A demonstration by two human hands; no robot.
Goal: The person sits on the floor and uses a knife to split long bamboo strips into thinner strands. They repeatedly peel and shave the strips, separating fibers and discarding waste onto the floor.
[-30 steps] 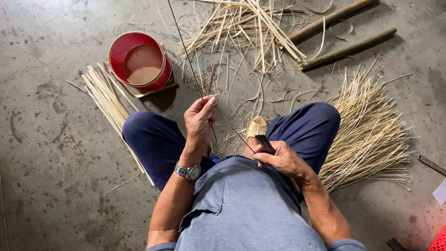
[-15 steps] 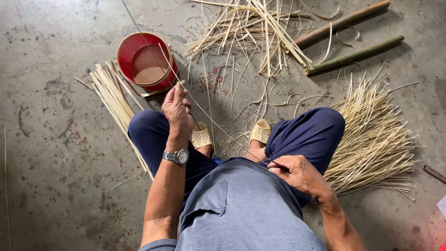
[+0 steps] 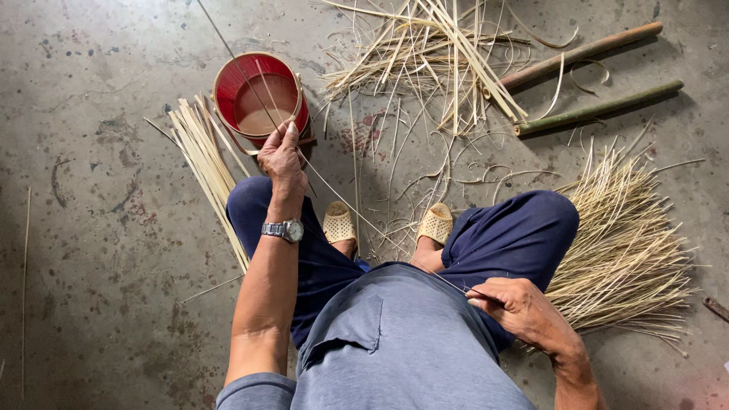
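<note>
We've got a long thin pale bamboo strip (image 3: 357, 212) stretched taut across our lap, running from L hand past the knee to R hand. Left hand (image 3: 281, 156) is out front by the red round plastic bucket (image 3: 258, 99), fingers closed round the strip. Right hand (image 3: 516, 307) sits at our R thigh, pinching the strip's near end w/ a dark blade under it. Flat bundle of pale bamboo slats (image 3: 201, 163) lies just L of our knee; fan of fine splints (image 3: 630, 243) on the R.
</note>
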